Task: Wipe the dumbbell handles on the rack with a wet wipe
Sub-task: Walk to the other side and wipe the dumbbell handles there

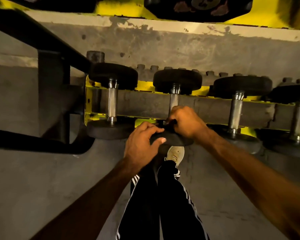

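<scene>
Left hand [142, 141] on dumbbell head [175, 142], right hand [185, 122] round handle [174, 101].

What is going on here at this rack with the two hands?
A person faces a yellow-railed rack of black round-headed dumbbells. The right hand curls round the near end of the knurled steel handle of the second dumbbell from the left; the left hand holds its near black head. No wipe can be made out.

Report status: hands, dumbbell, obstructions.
Right hand curled round second dumbbell's handle. Left hand grips its near head. Wipe not discernible. Nothing blocking.
</scene>
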`<state>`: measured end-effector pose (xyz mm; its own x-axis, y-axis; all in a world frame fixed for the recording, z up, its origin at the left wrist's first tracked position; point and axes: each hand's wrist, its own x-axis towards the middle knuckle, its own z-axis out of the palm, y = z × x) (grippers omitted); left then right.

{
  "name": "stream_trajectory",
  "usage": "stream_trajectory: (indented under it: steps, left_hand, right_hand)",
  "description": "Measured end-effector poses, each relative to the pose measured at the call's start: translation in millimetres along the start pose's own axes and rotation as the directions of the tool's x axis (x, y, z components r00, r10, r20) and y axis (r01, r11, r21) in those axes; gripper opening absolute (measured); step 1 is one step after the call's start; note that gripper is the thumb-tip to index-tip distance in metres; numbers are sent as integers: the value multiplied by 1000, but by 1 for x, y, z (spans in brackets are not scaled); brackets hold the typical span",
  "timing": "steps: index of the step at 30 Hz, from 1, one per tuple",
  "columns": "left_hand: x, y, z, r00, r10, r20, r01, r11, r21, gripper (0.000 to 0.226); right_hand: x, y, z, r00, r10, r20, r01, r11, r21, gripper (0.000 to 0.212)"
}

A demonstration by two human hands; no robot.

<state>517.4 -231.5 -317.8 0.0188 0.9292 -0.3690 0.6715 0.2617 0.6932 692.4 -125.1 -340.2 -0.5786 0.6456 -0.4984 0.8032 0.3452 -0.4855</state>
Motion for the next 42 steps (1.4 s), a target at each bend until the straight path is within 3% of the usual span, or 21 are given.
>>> stream_trajectory:
  steps: [3, 6, 9, 12, 16, 18, 20, 22, 24, 27, 32, 37, 42]
  left_hand:
    - [-1, 0, 3, 1000, 9, -17, -9, 1000, -24, 36]
    - [-6, -4, 4, 998, 3, -55, -5, 999, -35, 34]
    - [-3, -4, 5, 998, 6, -64, -8, 999, -42, 32]
    - [-1, -10, 8, 998, 21, -62, -24, 998, -51, 32]
    - [-5, -14, 6, 997, 27, -68, -31, 998, -58, 34]
    - [-4, -12, 6, 997, 22, -68, -27, 997, -70, 33]
    - [-1, -12, 4, 997, 27, -68, -33, 995, -90, 33]
    - [-2, -14, 3, 997, 39, -73, -45, 994, -95, 34]
    - [-3, -15, 3, 996, 41, -78, -48, 995, -92, 34]
    - [-1, -14, 6, 995, 43, -92, -52, 993, -102, 33]
    - [-3, -16, 10, 996, 26, -83, -35, 994, -106, 33]
    - [0, -15, 9, 998, 21, -55, -27, 993, -115, 35]
    - [-2, -16, 8, 999, 11, -54, -17, 993, -121, 35]
  right_hand:
    - [16, -22, -8, 995, -27, 94, 47, 975, -215, 19]
    - [39, -51, -15, 960, -84, 268, 210, 849, -486, 18]
    - [56, -56, -25, 890, 3, 456, 279, 787, -550, 15]
    - [51, -48, -31, 872, -34, 489, 280, 854, -438, 16]
    - [16, -25, -27, 940, -158, 302, 261, 904, -339, 21]
    - [-3, -7, -23, 967, -92, 236, 146, 964, -221, 21]
    - [-18, 6, -15, 986, 100, 131, -110, 992, 69, 18]
    - [-22, 14, -1, 946, 317, 63, -321, 901, 292, 17]
    - [-18, 19, 14, 876, 470, 109, -463, 756, 463, 12]
    - [-4, 29, 22, 844, 493, 210, -498, 578, 646, 11]
    - [21, 41, 28, 852, 328, 408, -517, 647, 561, 28]
    - [29, 49, 14, 810, 290, 510, -536, 720, 441, 26]
    - [32, 44, 18, 804, 224, 552, -542, 659, 522, 27]
